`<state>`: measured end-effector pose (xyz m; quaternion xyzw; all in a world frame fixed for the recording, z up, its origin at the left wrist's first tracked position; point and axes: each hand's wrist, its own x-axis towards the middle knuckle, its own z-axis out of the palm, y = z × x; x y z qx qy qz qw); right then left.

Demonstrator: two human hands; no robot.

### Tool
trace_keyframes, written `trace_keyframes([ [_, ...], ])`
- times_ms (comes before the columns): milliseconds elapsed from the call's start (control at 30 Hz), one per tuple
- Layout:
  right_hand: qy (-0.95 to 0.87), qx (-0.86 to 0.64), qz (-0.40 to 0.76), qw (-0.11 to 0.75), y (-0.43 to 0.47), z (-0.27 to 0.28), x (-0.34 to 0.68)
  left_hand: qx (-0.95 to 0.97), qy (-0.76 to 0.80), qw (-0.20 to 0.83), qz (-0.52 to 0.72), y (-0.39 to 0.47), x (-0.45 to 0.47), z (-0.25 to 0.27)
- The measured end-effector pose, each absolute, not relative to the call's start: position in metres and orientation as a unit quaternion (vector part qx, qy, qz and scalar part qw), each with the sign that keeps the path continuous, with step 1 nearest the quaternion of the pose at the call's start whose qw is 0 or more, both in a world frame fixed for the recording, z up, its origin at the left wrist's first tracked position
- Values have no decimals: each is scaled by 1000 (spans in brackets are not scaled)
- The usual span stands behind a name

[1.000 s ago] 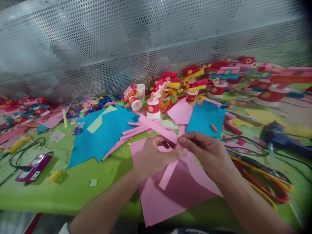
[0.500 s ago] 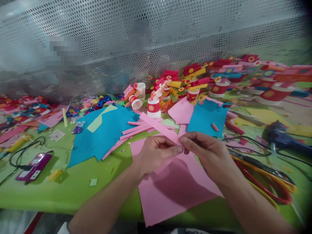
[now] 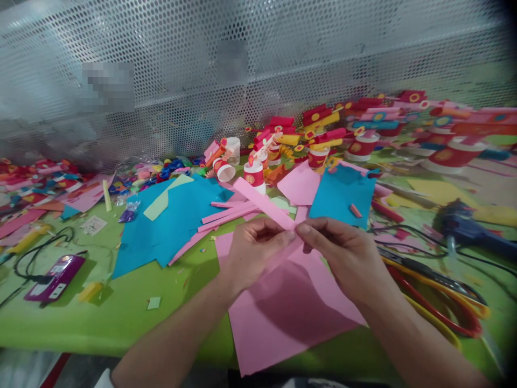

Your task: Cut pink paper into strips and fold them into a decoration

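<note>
Honestly, looks like strip-working: left hand (image 3: 250, 253) and right hand (image 3: 345, 250) both pinching the pink strip (image 3: 262, 200) above the pink sheet (image 3: 301, 320), so the next move probably calls for a steady grip.

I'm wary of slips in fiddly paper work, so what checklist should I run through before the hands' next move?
1. Left hand grips the long pink paper strip: ok, thumb and fingers pinch it.
2. Right hand steadies it: ok, fingertips meet the left's there.
3. Fold or join between the fingertips: cannot tell, fingers cover it.
4. Large pink paper sheet lies beneath the hands on the green table: ok.
5. Dark blue glue gun apart from both hands: ok.
6. Red and yellow looped handles free of the right forearm: cannot tell.
</note>
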<state>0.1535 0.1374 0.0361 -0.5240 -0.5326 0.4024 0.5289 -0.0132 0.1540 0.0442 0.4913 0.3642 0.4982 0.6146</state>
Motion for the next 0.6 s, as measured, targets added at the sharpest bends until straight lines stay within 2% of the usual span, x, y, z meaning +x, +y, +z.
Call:
trace_keyframes([
  [433,-421,-435,583,542,140,29,150,511,409,534,535,155,-13,42],
  [600,-387,-432,578,574,141,30,148,526,407,515,541,152,-10,40],
])
